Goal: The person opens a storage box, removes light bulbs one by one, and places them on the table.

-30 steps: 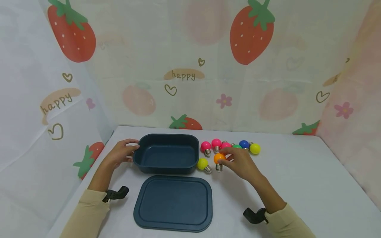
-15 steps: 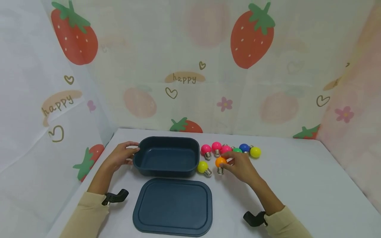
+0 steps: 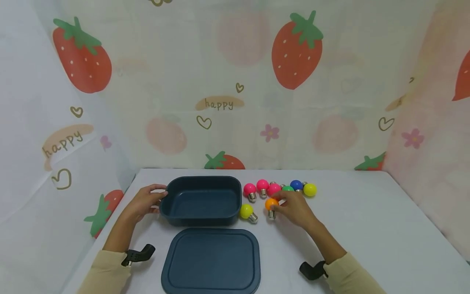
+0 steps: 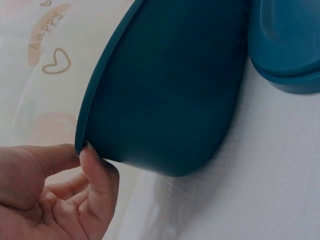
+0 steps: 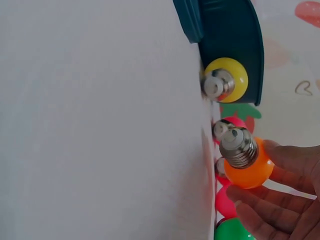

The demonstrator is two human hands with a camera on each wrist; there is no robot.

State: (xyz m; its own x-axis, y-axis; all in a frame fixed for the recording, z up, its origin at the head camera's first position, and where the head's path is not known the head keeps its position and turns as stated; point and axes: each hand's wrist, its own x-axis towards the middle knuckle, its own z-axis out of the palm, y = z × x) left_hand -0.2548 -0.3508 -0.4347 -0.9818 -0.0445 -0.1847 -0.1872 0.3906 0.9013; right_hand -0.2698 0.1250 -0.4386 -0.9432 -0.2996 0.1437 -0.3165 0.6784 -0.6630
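Note:
My left hand (image 3: pixel 145 202) is at the left end of a dark blue open box (image 3: pixel 200 221). In the left wrist view, its thumb and a finger pinch the box's rim (image 4: pixel 95 100). To the right of the box, my right hand (image 3: pixel 295 209) holds an orange light bulb (image 3: pixel 271 203) by its round globe between thumb and fingers. The bulb's metal screw base (image 5: pixel 239 148) points down in the head view; I cannot tell whether it touches the table. A yellow bulb (image 3: pixel 246 211) lies between the box and the orange bulb.
Behind the right hand lie pink bulbs (image 3: pixel 262 185), a green bulb (image 3: pixel 288 188), a blue bulb (image 3: pixel 296 185) and another yellow bulb (image 3: pixel 310 190). A dark blue lid (image 3: pixel 211 261) lies flat before the box on the white table (image 3: pixel 367 237). A patterned cloth (image 3: pixel 220 134) hangs behind.
The head view has tilted, so everything sits lower in it. The orange bulb, held throughout, has shifted slightly right, away from the nearby yellow bulb. My left hand stays on the box's rim.

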